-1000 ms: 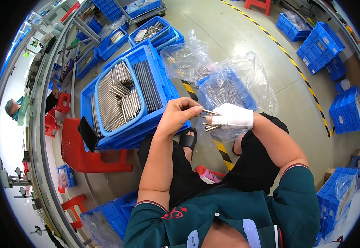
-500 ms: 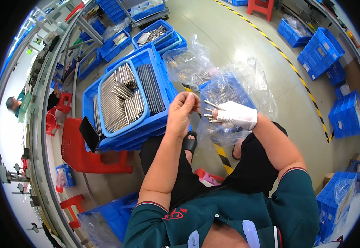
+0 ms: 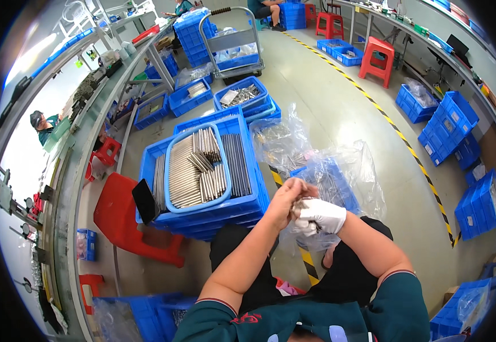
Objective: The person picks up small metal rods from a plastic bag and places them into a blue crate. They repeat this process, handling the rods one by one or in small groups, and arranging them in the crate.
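My bare left hand is curled, its fingertips against my other hand, and I cannot make out what they grip. A white glove covers my right hand, closed around several short metal rods that are mostly hidden between both hands. Just beyond the hands sits a blue bin, lined with clear plastic and holding many similar metal pieces. To the left, a light-blue basket full of silvery rods rests on a stack of blue crates. Dark rods lie beside the basket.
A phone-like black slab leans at the crate's left corner, by a red stool. Clear plastic bags spread over the floor. Behind are another bin of metal parts and a cart. People sit farther off.
My view has tilted upward. My left hand has come against my gloved right hand, and the rods that fanned out from the glove are now mostly covered.
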The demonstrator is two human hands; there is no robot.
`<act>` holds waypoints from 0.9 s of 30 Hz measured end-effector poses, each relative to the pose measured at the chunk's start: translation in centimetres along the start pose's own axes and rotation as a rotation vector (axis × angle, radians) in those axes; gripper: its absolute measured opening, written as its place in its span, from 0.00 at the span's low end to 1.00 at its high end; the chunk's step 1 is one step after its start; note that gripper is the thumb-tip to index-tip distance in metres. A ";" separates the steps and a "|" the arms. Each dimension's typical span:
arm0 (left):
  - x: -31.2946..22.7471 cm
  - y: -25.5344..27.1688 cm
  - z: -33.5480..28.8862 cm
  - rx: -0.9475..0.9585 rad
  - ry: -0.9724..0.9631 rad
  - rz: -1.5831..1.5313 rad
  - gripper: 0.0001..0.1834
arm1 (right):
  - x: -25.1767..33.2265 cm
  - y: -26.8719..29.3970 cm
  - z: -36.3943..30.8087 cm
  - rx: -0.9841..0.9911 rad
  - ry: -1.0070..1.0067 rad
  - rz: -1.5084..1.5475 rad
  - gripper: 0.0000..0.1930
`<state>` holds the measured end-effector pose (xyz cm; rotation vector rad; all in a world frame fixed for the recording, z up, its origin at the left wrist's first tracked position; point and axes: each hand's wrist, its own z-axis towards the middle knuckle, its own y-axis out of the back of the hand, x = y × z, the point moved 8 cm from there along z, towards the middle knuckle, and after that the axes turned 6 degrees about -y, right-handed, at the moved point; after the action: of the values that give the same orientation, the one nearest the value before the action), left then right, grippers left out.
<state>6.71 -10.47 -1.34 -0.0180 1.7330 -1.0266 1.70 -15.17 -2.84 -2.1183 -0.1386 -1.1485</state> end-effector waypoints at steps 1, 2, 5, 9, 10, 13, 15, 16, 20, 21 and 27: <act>0.6 0.8 0.8 -0.097 -0.025 -0.143 0.12 | 0.8 0.4 -0.5 0.020 0.004 0.106 0.09; 1.4 2.3 1.5 -0.138 -0.116 -0.188 0.14 | 2.2 0.7 -0.5 -0.101 0.117 0.308 0.09; 6.6 2.7 2.3 -0.277 0.060 -0.442 0.14 | 5.5 4.7 -1.6 -0.468 0.537 0.344 0.08; 6.5 -0.4 2.4 -0.294 0.103 -0.646 0.20 | 6.2 4.6 -0.3 -0.553 0.698 0.370 0.05; 6.0 -0.1 2.5 -0.330 0.071 -0.624 0.20 | 6.6 4.2 -0.3 -0.607 0.724 0.306 0.05; 5.7 0.5 2.8 -0.372 0.010 -0.605 0.21 | 7.6 3.0 -0.4 -0.717 0.789 0.217 0.06; 5.9 1.2 2.7 -0.389 0.008 -0.606 0.20 | 7.5 3.0 0.1 -0.676 0.776 0.202 0.05; 6.0 1.1 2.7 -0.415 0.037 -0.586 0.19 | 7.8 3.1 0.1 -0.658 0.778 0.187 0.05; 6.4 0.7 2.0 -0.438 0.085 -0.562 0.19 | 7.2 2.8 0.1 -0.699 0.670 0.193 0.06; 6.2 0.6 2.0 -0.434 0.079 -0.570 0.18 | 7.3 2.9 0.2 -0.675 0.714 0.173 0.07; 6.5 1.9 2.5 -0.371 0.063 -0.654 0.19 | 7.7 1.5 0.2 -0.594 0.765 0.158 0.09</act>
<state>6.73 -13.87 -7.67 -0.8419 2.0033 -1.1471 7.03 -17.94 2.15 -1.9304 0.7905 -1.9771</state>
